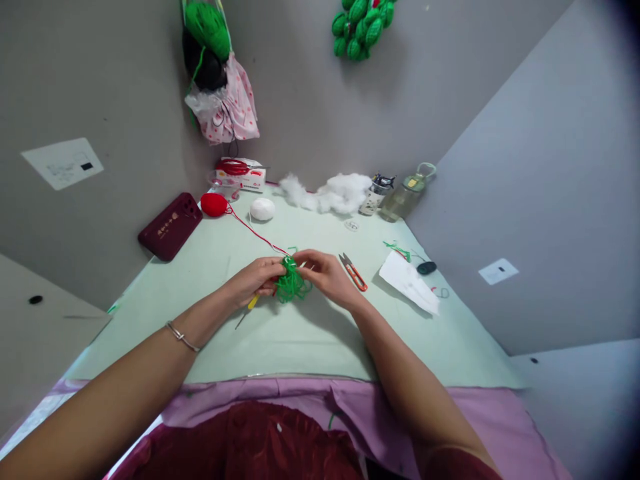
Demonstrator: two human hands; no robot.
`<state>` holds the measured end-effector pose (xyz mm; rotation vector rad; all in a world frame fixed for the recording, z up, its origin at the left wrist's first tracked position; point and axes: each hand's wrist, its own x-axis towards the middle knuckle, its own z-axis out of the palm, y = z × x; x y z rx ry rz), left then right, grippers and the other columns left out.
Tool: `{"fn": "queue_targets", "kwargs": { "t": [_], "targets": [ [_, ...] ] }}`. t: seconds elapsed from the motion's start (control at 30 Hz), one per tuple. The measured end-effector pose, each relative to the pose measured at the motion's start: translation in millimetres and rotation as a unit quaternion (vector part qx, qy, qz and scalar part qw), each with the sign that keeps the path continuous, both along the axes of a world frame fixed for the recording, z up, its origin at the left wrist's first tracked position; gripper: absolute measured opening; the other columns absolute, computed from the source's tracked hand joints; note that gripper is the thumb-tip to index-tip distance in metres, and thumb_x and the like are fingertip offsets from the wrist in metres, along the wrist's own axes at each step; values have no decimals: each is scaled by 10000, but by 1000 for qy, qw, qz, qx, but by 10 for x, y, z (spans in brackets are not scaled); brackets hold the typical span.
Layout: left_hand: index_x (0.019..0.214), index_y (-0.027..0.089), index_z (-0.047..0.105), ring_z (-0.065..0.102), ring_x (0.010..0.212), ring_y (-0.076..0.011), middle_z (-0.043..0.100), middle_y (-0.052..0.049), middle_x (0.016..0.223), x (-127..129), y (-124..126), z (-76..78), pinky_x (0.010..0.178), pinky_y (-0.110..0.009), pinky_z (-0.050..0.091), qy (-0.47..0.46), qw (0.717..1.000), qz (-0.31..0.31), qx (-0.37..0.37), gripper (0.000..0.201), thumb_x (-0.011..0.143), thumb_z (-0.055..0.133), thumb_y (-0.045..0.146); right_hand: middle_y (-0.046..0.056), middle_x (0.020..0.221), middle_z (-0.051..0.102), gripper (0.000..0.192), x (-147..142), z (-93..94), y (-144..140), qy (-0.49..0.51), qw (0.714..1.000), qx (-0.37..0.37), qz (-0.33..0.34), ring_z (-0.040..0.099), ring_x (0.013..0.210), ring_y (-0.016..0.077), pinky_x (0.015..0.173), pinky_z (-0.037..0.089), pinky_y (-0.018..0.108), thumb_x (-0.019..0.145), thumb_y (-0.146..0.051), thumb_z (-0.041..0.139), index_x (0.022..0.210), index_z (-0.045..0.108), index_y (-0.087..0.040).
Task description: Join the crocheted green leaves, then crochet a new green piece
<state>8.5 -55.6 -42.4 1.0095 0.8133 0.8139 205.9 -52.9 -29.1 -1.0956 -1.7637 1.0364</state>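
Observation:
A bunch of green yarn strands (293, 283) with some white at its top is between my two hands. My left hand (257, 277) pinches it from the left. My right hand (325, 273) has its fingers closed at the bunch's upper right, where a strand end sticks up. Red and white yarn (257, 235) runs from the bunch to a red yarn ball (214, 205) and a white yarn ball (263, 209). A yellow-handled crochet hook (253, 302) points down-left below my left hand; whether the hand holds it I cannot tell.
Orange thread snips (353, 272) lie right of my right hand, beside a white paper (409, 282). A maroon phone (171, 227) leans at the left. White stuffing (327, 193), a pen cup (375, 195) and a bottle (403, 199) line the back.

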Motion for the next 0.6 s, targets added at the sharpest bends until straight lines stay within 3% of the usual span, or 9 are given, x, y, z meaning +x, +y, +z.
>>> {"fn": "queue_targets", "kwargs": {
  "t": [0.13,0.3,0.47,0.6],
  "targets": [
    [712,159,614,307,391,-38,418,72,522,24,-3,-44,378,-170,188,28,999,26,28,211,701,807,242,-1,717,675,143,-93,-55,-51,-36,999,15,-25,562,655,129,647,447,263,797,-283,656,873,726,-185],
    [851,182,653,349,415,-47,484,79,558,8,19,-64,407,-171,261,36,991,99,81,230,700,823,220,-1,702,636,162,-43,-86,4,-46,997,22,-50,534,648,133,616,427,259,822,-313,616,876,691,-180],
    [862,169,685,353,435,-52,398,100,543,39,-11,-67,403,-159,267,39,988,122,85,192,703,791,191,-14,683,636,177,-86,-88,-28,-56,998,22,-16,555,628,129,608,445,249,828,-356,636,862,666,-186],
    [813,150,671,364,441,-51,428,87,542,46,3,-61,387,-145,260,32,991,110,63,144,703,760,176,-6,700,658,161,-105,-111,-44,-82,995,46,-41,558,638,134,611,427,251,814,-347,643,813,684,-192]
  ]
}}
